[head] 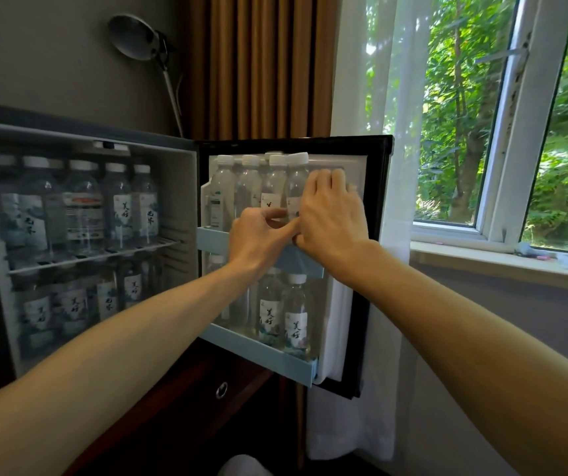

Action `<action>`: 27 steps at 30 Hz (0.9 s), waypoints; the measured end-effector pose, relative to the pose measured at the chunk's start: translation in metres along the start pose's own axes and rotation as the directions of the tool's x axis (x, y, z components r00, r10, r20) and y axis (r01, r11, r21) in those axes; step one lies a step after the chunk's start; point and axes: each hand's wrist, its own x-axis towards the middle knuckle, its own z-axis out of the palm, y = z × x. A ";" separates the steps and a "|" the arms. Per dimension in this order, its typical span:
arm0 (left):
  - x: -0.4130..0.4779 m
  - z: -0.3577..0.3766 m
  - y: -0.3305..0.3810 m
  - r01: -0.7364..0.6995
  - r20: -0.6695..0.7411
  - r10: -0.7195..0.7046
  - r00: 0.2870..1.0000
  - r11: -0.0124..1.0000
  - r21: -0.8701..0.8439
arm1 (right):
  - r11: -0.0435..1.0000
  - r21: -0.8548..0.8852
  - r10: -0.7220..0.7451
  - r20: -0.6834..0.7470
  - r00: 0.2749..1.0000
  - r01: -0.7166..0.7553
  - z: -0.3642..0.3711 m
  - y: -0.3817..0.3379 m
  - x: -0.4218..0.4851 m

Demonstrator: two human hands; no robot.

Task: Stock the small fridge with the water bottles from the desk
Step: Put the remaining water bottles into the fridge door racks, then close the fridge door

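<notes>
The small fridge (186, 187) stands open, its door (380, 207) swung out to the right. Several water bottles (83, 207) with white caps fill its upper wire shelf, and more bottles (69, 304) stand below. On the door, the upper blue shelf (212, 238) holds several bottles. My right hand (330, 218) wraps round the rightmost bottle (296, 182) there. My left hand (258, 238) curls its thumb and forefinger on the neighbouring bottle (272, 185). The lower door shelf (258, 352) holds more bottles (296, 317). The desk is out of view.
A wooden cabinet with a ring pull (221, 389) sits under the fridge. Behind the fridge are a lamp (135, 36) and a brown curtain (258, 63). A sheer curtain (399, 97) hangs just behind the door, by the window sill (481, 261).
</notes>
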 end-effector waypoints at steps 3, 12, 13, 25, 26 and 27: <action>-0.001 0.002 0.007 0.008 -0.020 -0.007 1.000 0.999 0.045 | 0.998 -0.068 0.001 -0.011 1.000 -0.002 0.003 0.011 0.003; -0.005 0.007 0.017 0.042 -0.035 -0.037 0.999 0.985 0.166 | 0.977 0.213 0.025 -0.253 0.967 0.030 0.038 0.046 -0.021; -0.006 0.008 0.017 0.041 -0.032 -0.035 0.999 0.984 0.173 | 0.958 0.286 0.068 -0.313 0.947 0.025 0.043 0.051 -0.026; -0.017 -0.016 0.005 -0.012 0.016 0.010 1.000 0.994 0.113 | 0.275 0.901 0.434 0.195 0.880 -0.335 0.107 0.054 -0.079; -0.018 -0.018 0.005 -0.015 0.014 0.014 1.000 0.994 0.111 | 0.179 0.926 0.440 0.227 0.869 -0.333 0.107 0.049 -0.080; -0.020 -0.019 0.005 -0.019 0.006 0.019 1.000 0.994 0.109 | 0.098 0.941 0.452 0.247 0.857 -0.323 0.106 0.044 -0.080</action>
